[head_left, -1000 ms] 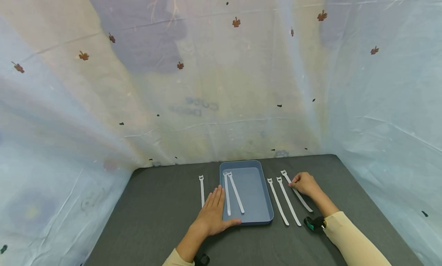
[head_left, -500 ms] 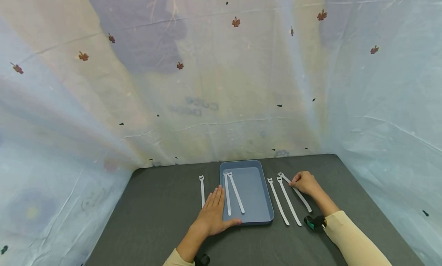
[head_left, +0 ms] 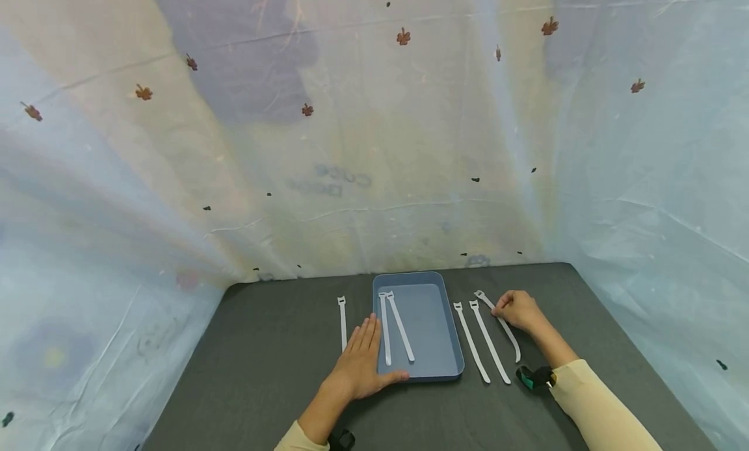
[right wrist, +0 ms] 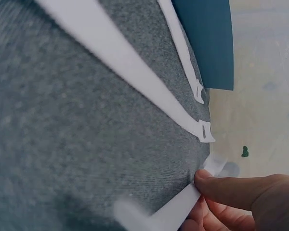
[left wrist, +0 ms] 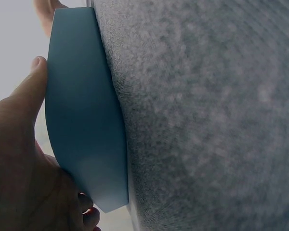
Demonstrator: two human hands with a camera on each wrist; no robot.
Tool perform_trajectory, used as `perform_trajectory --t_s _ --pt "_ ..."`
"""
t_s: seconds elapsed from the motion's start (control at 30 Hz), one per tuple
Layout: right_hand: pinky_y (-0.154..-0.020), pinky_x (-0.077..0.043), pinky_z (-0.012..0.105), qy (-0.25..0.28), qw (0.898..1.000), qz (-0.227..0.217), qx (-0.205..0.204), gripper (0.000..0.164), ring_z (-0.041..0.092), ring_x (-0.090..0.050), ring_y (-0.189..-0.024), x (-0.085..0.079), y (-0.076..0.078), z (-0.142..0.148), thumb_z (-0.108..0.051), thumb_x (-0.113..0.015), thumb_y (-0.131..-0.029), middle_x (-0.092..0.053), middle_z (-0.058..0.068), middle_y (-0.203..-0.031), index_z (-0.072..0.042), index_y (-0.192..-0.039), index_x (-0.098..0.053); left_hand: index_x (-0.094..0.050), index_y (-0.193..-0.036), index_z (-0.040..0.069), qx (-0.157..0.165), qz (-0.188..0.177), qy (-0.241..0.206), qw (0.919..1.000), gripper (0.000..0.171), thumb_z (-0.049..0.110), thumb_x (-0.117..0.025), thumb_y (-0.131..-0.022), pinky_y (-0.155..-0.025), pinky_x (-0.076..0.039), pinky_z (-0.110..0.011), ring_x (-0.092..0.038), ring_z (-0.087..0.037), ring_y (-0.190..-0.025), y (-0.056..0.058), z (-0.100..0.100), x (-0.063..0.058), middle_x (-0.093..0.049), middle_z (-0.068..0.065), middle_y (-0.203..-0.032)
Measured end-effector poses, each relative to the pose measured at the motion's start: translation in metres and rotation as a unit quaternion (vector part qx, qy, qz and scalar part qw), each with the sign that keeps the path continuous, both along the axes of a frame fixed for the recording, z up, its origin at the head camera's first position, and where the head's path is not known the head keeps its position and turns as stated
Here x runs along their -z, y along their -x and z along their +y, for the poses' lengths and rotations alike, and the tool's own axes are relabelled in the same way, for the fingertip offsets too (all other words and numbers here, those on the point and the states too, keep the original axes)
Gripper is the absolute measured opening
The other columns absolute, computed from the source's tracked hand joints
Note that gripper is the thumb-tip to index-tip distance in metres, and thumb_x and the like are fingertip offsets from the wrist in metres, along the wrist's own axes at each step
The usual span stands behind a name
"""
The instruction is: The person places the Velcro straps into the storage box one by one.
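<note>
My right hand (head_left: 519, 310) pinches a white strap with a slotted head, a cable tie (head_left: 508, 334), between thumb and fingers; the right wrist view shows the thumb pressed on the cable tie (right wrist: 176, 207), whose tail is blurred. Two more cable ties, one (head_left: 490, 344) nearer the hand and one (head_left: 471, 344) nearer the tray, lie side by side on the cloth. My left hand (head_left: 359, 366) rests with straight fingers along the near left corner of the blue-grey tray (head_left: 450, 327), its thumb on the front rim. Inside the tray are two cable ties (head_left: 401, 327).
Left of the tray lies another cable tie (head_left: 342, 321), its lower end hidden by the left hand. Dark grey cloth (head_left: 269, 373) covers the table. Pale patterned sheeting (head_left: 374, 230) hangs behind and at both sides.
The cable tie in my right hand has shifted: its slotted head swung left then slightly back, and its tail end bent leftward. The left hand and tray stay in place.
</note>
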State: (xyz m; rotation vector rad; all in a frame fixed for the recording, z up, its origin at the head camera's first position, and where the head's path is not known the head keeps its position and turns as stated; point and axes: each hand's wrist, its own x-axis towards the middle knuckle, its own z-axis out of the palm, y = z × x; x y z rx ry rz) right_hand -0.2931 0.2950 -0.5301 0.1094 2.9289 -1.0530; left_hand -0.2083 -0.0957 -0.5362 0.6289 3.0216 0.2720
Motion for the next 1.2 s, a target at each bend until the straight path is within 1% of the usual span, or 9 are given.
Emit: perform_trajectory --t_s 0.17,0.37,0.5,0.77,0.87,1.0,1.2 --pt "-0.054 -0.045 0.03 0.018 1.0 0.002 0.006 0.02 0.017 -0.057 -0.064 0.0 -0.001 0.0 -0.016 -0.074 -0.084 -0.064 0.007 -0.074 0.0 -0.089 -0.064 -0.002 -0.155 0.009 0.0 -0.001 0.002 1.0 0.121 0.09 -0.037 -0.072 -0.121 -0.011 -0.046 -0.003 -0.027 -0.15 0.001 0.0 0.001 0.006 -0.008 -0.162" --pt "-0.053 -0.046 0.03 0.022 1.0 -0.004 0.003 0.017 0.016 -0.057 -0.062 0.0 -0.002 0.001 -0.017 -0.07 -0.087 -0.065 0.006 -0.072 0.0 -0.089 -0.069 0.001 -0.155 0.011 0.001 -0.005 0.005 1.0 0.122 0.092 -0.033 -0.071 -0.121 -0.011 -0.046 -0.002 -0.026 -0.15 0.001 0.0 0.0 0.006 -0.008 -0.162" --pt "-0.052 -0.046 0.03 0.032 0.999 0.005 0.0 0.017 0.015 -0.057 -0.061 -0.001 -0.002 -0.001 -0.017 -0.069 -0.088 -0.064 0.005 -0.07 -0.001 -0.089 -0.069 0.001 -0.155 0.011 0.001 -0.007 0.003 1.0 0.121 0.09 -0.036 -0.072 -0.121 -0.011 -0.046 -0.002 -0.026 -0.15 0.0 0.0 -0.002 0.005 -0.008 -0.162" --pt "-0.052 -0.046 0.029 0.046 0.999 0.013 -0.002 0.017 0.014 -0.056 -0.059 -0.009 -0.003 -0.006 -0.018 -0.068 -0.089 -0.064 0.004 -0.069 -0.001 -0.09 -0.068 0.0 -0.155 0.01 0.001 -0.01 0.003 0.9999 0.12 0.089 -0.038 -0.073 -0.121 -0.011 -0.047 -0.001 -0.026 -0.15 -0.002 0.001 -0.002 0.002 -0.011 -0.162" --pt "-0.052 -0.046 0.029 0.049 0.998 0.024 -0.005 0.017 0.013 -0.056 -0.059 -0.012 -0.004 -0.008 -0.018 -0.069 -0.088 -0.064 0.004 -0.069 -0.001 -0.09 -0.068 0.0 -0.155 0.01 0.002 -0.005 0.005 1.0 0.12 0.089 -0.038 -0.073 -0.121 -0.011 -0.046 0.0 -0.025 -0.15 -0.002 0.001 -0.002 0.002 -0.01 -0.162" --pt "-0.053 -0.046 0.028 0.053 0.998 0.037 -0.011 0.018 0.013 -0.057 -0.06 -0.015 -0.004 -0.01 -0.019 -0.069 -0.089 -0.065 0.005 -0.072 -0.001 -0.091 -0.067 -0.001 -0.155 0.01 0.002 -0.002 0.001 1.0 0.12 0.09 -0.037 -0.073 -0.121 -0.012 -0.046 0.001 -0.024 -0.15 -0.002 0.001 -0.001 0.003 -0.01 -0.162" --pt "-0.054 -0.049 0.029 0.061 0.997 0.045 -0.015 0.02 0.014 -0.06 -0.063 -0.019 -0.003 -0.015 -0.021 -0.068 -0.09 -0.067 0.006 -0.079 -0.002 -0.095 -0.067 -0.004 -0.155 0.008 0.003 0.0 0.006 1.0 0.122 0.092 -0.033 -0.071 -0.121 -0.013 -0.046 -0.003 -0.026 -0.15 -0.001 0.0 0.0 0.001 -0.011 -0.162"
